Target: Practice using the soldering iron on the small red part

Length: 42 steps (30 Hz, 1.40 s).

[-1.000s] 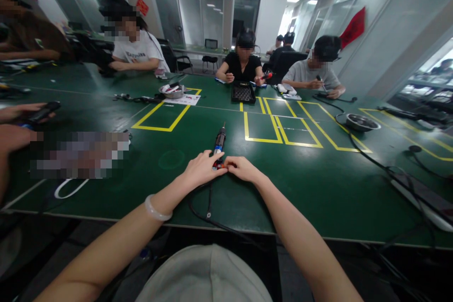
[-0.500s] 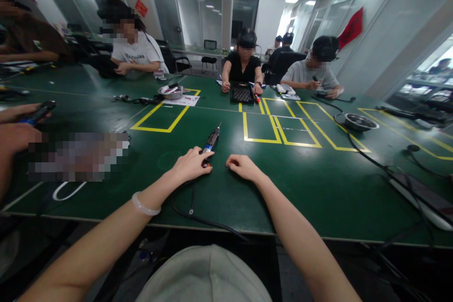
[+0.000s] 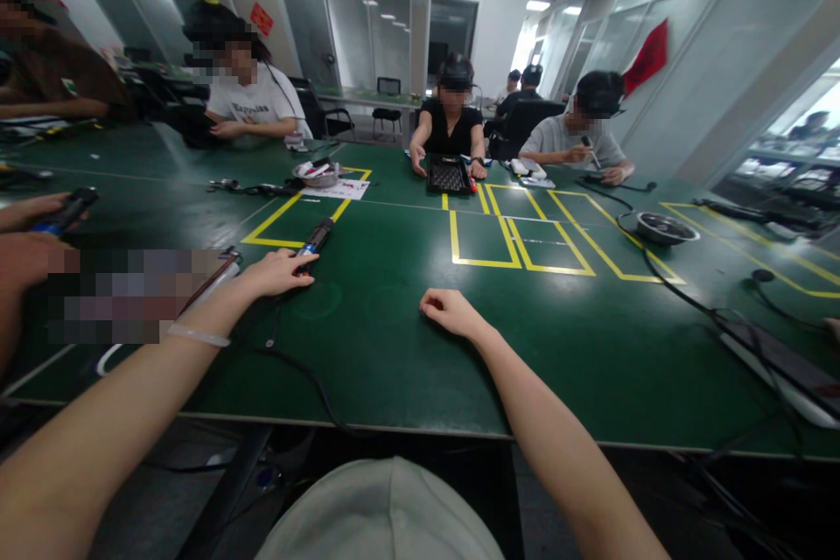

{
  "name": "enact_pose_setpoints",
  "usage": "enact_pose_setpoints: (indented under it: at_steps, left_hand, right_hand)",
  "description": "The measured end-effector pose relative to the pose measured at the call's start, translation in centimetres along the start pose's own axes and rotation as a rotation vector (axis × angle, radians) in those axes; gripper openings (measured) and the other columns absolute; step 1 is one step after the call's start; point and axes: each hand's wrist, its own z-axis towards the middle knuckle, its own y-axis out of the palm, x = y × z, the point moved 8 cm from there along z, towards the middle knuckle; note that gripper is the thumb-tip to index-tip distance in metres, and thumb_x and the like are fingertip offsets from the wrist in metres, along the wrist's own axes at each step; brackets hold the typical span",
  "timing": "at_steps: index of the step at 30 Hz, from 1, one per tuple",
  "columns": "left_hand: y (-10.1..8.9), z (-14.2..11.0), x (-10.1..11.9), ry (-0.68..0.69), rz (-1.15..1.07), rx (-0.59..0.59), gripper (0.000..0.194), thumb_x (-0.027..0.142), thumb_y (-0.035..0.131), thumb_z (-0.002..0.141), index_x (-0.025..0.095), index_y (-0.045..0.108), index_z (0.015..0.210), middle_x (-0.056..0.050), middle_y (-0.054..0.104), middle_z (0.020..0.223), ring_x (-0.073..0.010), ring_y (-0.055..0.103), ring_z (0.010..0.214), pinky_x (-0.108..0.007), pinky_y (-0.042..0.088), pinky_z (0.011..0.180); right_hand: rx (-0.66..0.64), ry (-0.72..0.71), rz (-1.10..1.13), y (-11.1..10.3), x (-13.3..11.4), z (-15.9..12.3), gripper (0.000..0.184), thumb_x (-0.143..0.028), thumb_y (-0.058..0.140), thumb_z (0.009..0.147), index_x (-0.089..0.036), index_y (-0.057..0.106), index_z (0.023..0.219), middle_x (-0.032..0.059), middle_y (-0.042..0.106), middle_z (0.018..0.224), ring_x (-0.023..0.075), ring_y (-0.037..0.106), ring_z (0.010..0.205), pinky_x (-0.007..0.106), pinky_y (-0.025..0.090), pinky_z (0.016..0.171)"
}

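Observation:
My left hand (image 3: 276, 271) lies on the green table (image 3: 407, 341), its fingers closed round the rear end of a black and blue electric screwdriver (image 3: 313, 241) that points away to the upper right. The tool's black cable (image 3: 289, 359) trails back toward the near table edge. A pale bangle (image 3: 197, 334) sits on my left wrist. My right hand (image 3: 450, 311) rests on the table to the right, fingers curled in a loose fist with nothing seen in them.
Yellow tape rectangles (image 3: 518, 241) mark the table. A black tray (image 3: 450, 175) sits before a person opposite, a bowl of parts (image 3: 317, 170) and a paper at the back left, a round dish (image 3: 662, 227) and cables on the right. Another person's hands (image 3: 39, 219) hold a tool at left.
My two hands were together on the screwdriver; my left hand has since slid it well to the left across the table. My right hand let go and stayed in place.

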Motion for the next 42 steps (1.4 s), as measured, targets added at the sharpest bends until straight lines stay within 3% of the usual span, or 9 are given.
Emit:
enact_pose_setpoints:
  at_steps: [7, 12, 21, 24, 27, 30, 32, 36, 42]
  left_hand:
    - [-1.2, 0.1, -4.0, -0.051, -0.004, 0.106, 0.058, 0.038, 0.057, 0.087, 0.013, 0.045, 0.138, -0.013, 0.054, 0.133, -0.0217, 0.053, 0.105, -0.028, 0.038, 0.093]
    - [-2.7, -2.7, -2.6, -0.157, 0.073, 0.312, 0.055, 0.042, 0.061, 0.082, 0.006, 0.052, 0.122, -0.019, 0.056, 0.121, -0.0254, 0.054, 0.100, -0.033, 0.043, 0.082]
    - [-3.8, -4.4, -1.0, -0.225, 0.179, 0.374, 0.042, 0.040, 0.039, 0.092, 0.005, 0.060, 0.102, -0.018, 0.062, 0.101, -0.0290, 0.059, 0.086, -0.040, 0.046, 0.073]
    - [-4.4, -4.4, -0.2, -0.229, 0.039, 0.454, 0.043, 0.043, 0.040, 0.091, 0.007, 0.060, 0.104, -0.015, 0.066, 0.095, -0.0278, 0.061, 0.086, -0.040, 0.047, 0.077]
    - [-3.7, -3.8, 3.8, -0.046, -0.405, 0.396, 0.041, 0.046, 0.045, 0.087, 0.013, 0.062, 0.103, -0.009, 0.070, 0.090, -0.0226, 0.065, 0.084, -0.034, 0.048, 0.079]
    - [-2.4, -4.0, 10.8, 0.235, -0.828, 0.174, 0.043, 0.048, 0.049, 0.085, 0.015, 0.063, 0.108, -0.007, 0.071, 0.093, -0.0178, 0.066, 0.082, -0.030, 0.050, 0.079]
    - [-1.9, -4.9, 15.4, 0.383, -0.892, 0.053, 0.046, 0.046, 0.047, 0.087, 0.014, 0.061, 0.118, -0.007, 0.070, 0.095, -0.0165, 0.065, 0.082, -0.030, 0.049, 0.078]
    - [-2.2, -7.0, 20.7, 0.507, -0.762, 0.067, 0.058, 0.039, 0.048, 0.089, 0.017, 0.040, 0.142, -0.004, 0.068, 0.093, -0.0146, 0.062, 0.079, -0.026, 0.047, 0.074]
    - [-2.8, -9.2, 24.5, 0.584, -0.147, 0.276, 0.062, 0.029, 0.045, 0.093, 0.020, 0.023, 0.150, -0.008, 0.065, 0.100, -0.0197, 0.061, 0.088, -0.029, 0.043, 0.076]
  right_hand:
    - [0.002, 0.001, -0.004, 0.1, 0.1, 0.1, 0.013, -0.020, 0.054, 0.083, -0.016, 0.066, 0.083, 0.0001, 0.061, 0.069, 0.0111, 0.051, 0.062, 0.022, 0.033, 0.058]
    - [0.005, 0.003, -0.009, 0.3, 0.4, 0.2, 0.013, -0.021, 0.054, 0.084, -0.016, 0.066, 0.083, 0.0000, 0.061, 0.069, 0.0108, 0.050, 0.061, 0.022, 0.033, 0.059]
    - [0.008, 0.005, 0.001, 0.2, 0.1, 0.2, 0.013, -0.021, 0.054, 0.084, -0.016, 0.066, 0.082, 0.0000, 0.061, 0.068, 0.0109, 0.050, 0.061, 0.022, 0.033, 0.059]
    - [0.014, 0.008, 0.024, 0.1, 0.0, 0.2, 0.013, -0.021, 0.054, 0.084, -0.016, 0.066, 0.082, 0.0000, 0.061, 0.068, 0.0108, 0.050, 0.060, 0.022, 0.033, 0.059]
    - [0.026, 0.006, 0.076, 0.1, 0.1, 0.3, 0.013, -0.022, 0.054, 0.083, -0.016, 0.066, 0.081, -0.0002, 0.061, 0.068, 0.0109, 0.051, 0.061, 0.022, 0.035, 0.059]
    - [0.033, 0.025, 0.176, 0.1, 0.5, 0.4, 0.014, -0.024, 0.055, 0.083, -0.015, 0.065, 0.079, -0.0004, 0.060, 0.066, 0.0111, 0.051, 0.061, 0.022, 0.036, 0.058]
    - [0.021, 0.064, 0.287, 0.2, 0.9, 0.5, 0.016, -0.027, 0.055, 0.084, -0.015, 0.064, 0.080, -0.0006, 0.059, 0.064, 0.0106, 0.052, 0.059, 0.021, 0.038, 0.056]
    - [-0.053, 0.145, 0.519, 0.9, 1.0, 0.4, 0.025, -0.038, 0.053, 0.086, -0.015, 0.061, 0.084, -0.0010, 0.057, 0.064, 0.0083, 0.049, 0.050, 0.019, 0.036, 0.045]
    - [-0.156, 0.141, 0.648, 2.3, 0.2, 0.1, 0.032, -0.046, 0.060, 0.082, -0.015, 0.056, 0.081, -0.0020, 0.057, 0.063, 0.0066, 0.048, 0.044, 0.018, 0.037, 0.037]
